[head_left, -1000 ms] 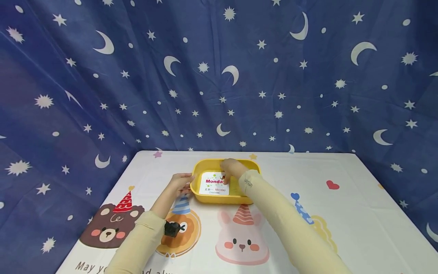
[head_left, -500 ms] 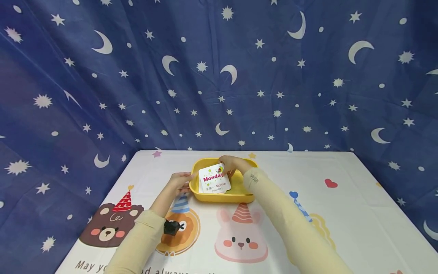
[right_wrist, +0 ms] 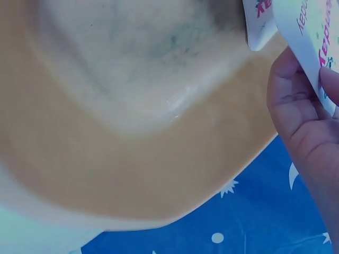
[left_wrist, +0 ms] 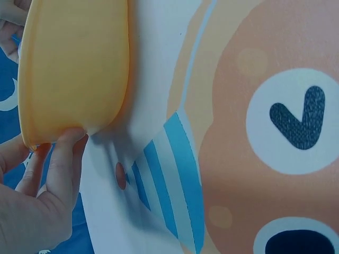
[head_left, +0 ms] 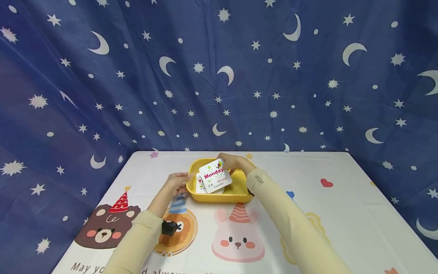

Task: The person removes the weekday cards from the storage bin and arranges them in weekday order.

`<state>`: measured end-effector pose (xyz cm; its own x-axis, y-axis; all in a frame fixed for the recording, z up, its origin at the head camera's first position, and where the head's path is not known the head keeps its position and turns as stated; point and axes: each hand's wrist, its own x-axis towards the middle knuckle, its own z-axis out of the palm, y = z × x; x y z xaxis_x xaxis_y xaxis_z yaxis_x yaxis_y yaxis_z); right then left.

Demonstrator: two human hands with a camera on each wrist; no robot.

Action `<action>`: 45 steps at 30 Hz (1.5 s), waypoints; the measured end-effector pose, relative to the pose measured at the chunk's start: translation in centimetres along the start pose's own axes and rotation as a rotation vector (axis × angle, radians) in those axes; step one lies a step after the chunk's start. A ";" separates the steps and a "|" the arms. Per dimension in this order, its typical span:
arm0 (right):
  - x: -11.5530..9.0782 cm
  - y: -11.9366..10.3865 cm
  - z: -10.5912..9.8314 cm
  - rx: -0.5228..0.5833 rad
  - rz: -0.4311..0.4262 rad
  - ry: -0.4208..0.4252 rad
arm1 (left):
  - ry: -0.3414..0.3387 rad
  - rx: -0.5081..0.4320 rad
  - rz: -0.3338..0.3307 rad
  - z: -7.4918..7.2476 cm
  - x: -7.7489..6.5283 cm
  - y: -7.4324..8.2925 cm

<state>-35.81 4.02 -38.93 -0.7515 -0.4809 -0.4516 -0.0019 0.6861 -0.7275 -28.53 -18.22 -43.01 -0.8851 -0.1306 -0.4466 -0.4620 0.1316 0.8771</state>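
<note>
- A white, round-cornered card printed "Monday" in bold pink [head_left: 215, 177] is tilting over the left half of the tray's interior, its small colourful picture showing near the top right corner.
- My right hand [head_left: 236, 163] is pinching that card by its upper right side, the thumb lying across the printed face and the fingers curling behind.
- A second white card with pink lettering [head_left: 199, 188] is lying in the tray, partly hidden behind the first; only a "T" is showing clearly. I cannot tell whether the two are touching.
- A yellow, rounded-rectangular, plastic-looking tray [head_left: 219, 198] is resting on the table before me.
- My left hand [head_left: 177, 182] is gripping the tray's left end, fingers pressing the outer wall.
- Cream-coloured sleeves [head_left: 291, 224] are covering both my forearms.
- A white tablecloth [head_left: 359, 228] is spreading beneath, its prints including a brown bear in a red party hat [head_left: 106, 228] and a pink rabbit [head_left: 237, 243].
- A dark blue curtain of white moons and stars [head_left: 239, 99] is hanging behind.
</note>
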 end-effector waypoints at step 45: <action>-9.5 5.2 -3.0 0.371 -0.054 0.464 | 0.002 0.001 -0.019 0.1 -0.2 0.0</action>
<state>-30.59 13.81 -36.90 -0.9667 -0.1631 -0.1970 0.1200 0.3907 -0.9127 -28.38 -18.14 -42.99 -0.8761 -0.1346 -0.4629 -0.4788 0.1304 0.8682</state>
